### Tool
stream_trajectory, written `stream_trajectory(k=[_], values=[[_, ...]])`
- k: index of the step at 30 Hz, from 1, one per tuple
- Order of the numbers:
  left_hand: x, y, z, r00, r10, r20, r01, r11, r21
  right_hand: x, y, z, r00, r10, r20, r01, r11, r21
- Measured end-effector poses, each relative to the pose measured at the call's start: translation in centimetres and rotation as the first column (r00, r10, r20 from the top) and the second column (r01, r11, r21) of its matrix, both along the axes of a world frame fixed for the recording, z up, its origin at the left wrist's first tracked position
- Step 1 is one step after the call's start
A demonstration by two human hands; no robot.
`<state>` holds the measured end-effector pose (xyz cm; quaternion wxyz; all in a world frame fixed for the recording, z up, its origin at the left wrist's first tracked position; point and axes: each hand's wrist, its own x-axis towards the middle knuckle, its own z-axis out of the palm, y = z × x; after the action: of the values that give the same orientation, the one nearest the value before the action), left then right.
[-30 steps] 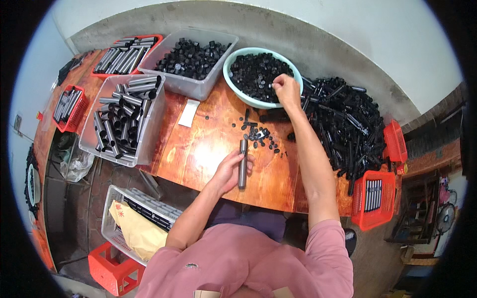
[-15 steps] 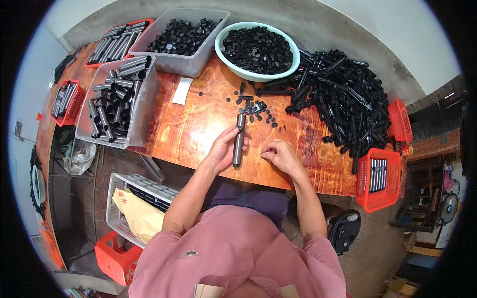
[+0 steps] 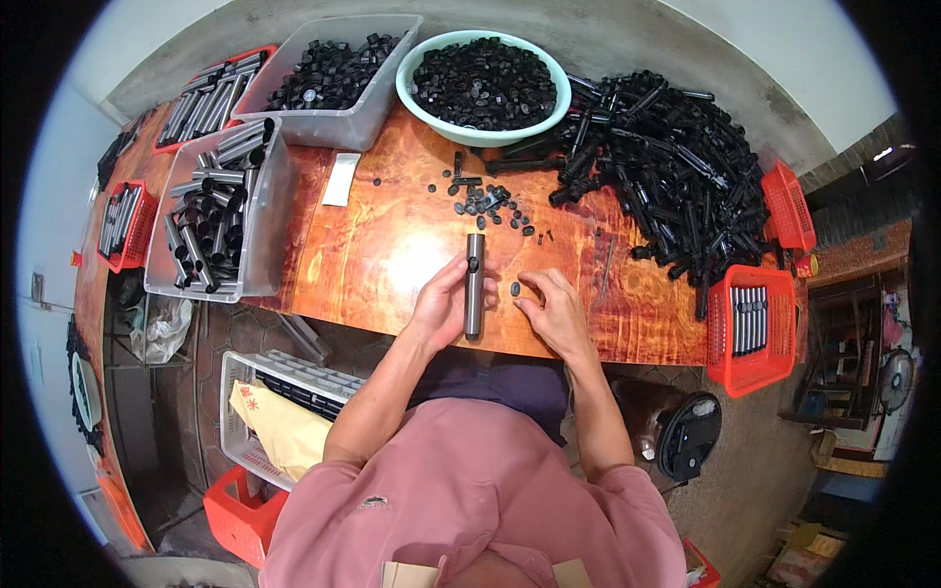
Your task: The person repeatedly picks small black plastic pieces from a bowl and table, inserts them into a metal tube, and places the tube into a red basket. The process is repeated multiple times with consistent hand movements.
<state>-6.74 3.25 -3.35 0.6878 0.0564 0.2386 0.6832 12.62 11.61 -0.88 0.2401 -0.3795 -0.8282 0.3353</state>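
A dark grey tube [image 3: 474, 312] stands out from my left hand [image 3: 440, 306], whose fingers are wrapped round it. There is a round hole in its side near the upper end. To the right, my right hand [image 3: 559, 312] pinches a small black oval cap [image 3: 516, 289] at the tips of thumb and forefinger, a short way from the tube and not touching it. Beyond both hands, several loose black caps [image 3: 480, 202] lie scattered on the wooden table [image 3: 377, 265], with a few short black pieces among them.
A pale green basin [image 3: 562, 98] of black caps stands at the back. Right of it rises a heap of black tubular parts [image 3: 676, 176]. Clear plastic bins [image 3: 267, 257] hold tubes and black fittings at left. A red basket [image 3: 784, 343] with tubes sits at the right edge.
My right hand has turned and its fingertips have opened out a little, so the black cap now shows between them. The tube stays in my left hand. The whole view has shifted slightly.
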Motion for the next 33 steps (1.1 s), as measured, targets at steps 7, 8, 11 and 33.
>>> stream_trajectory(k=[7,8,11,33], values=[[-0.2,-0.3,-0.8,1.000,-0.027,-0.010,0.027,0.997,0.068,-0.6,0.1,-0.2,0.999,0.025,0.029,-0.028,0.994,0.103],[-0.2,-0.4,-0.6,0.999,-0.029,-0.021,0.030,0.998,0.052,-0.5,0.1,-0.5,0.999,0.024,0.033,-0.027,0.994,0.105],[0.1,-0.4,-0.9,0.999,-0.021,-0.027,0.022,0.999,0.050,-0.8,-0.1,-0.3,1.000,0.005,0.011,-0.005,0.998,0.059],[0.6,-0.4,-0.3,0.990,-0.015,-0.138,0.022,0.998,0.050,-4.8,-1.5,2.6,0.990,0.087,-0.115,-0.025,0.891,0.454]])
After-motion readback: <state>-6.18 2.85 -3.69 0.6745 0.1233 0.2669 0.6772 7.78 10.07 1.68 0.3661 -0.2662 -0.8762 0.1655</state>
